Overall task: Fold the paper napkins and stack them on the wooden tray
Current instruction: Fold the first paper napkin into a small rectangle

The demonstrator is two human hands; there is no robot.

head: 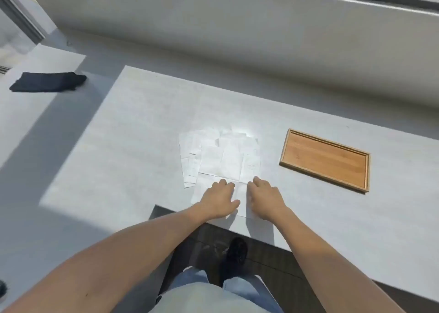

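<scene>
Both hands, left [219, 199] and right [266, 198], press flat with released fingers on the nearest napkin [241, 191], the empty tray [325, 159] lying to its right, nearer the right hand.

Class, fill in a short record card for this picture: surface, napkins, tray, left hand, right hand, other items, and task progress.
surface: pale table
napkins: loose overlapping pile, unfolded, mid-table
tray: wooden tray, right of the pile, nothing on it
left hand: flat on the nearest napkin
right hand: flat on the same napkin, beside the left
other items: dark cloth on a separate surface, far left
progress: none stacked yet
</scene>
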